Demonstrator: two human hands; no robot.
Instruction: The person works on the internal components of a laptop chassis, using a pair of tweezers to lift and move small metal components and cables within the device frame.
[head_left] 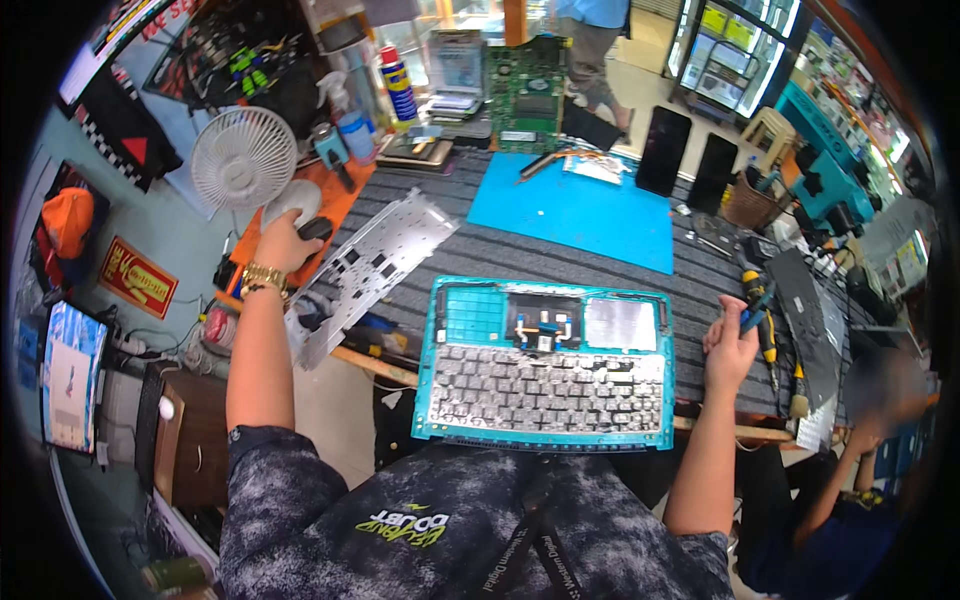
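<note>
A turquoise laptop top case lies at the table's front edge, close to my body. The back of its keyboard faces up, a patchy silver-grey surface. At the far left, my left hand is closed, with a small black rounded object between thumb and fingers, beside the white base of a fan. To the right of the laptop case, my right hand is closed around a small blue-handled tool, its type unclear. A perforated metal sheet lies between my left hand and the case.
A blue mat lies behind the laptop case. Screwdrivers, including a yellow-and-black one, lie at right. A green circuit board, spray can and two black phone-like panels stand at the back. Another person sits at lower right.
</note>
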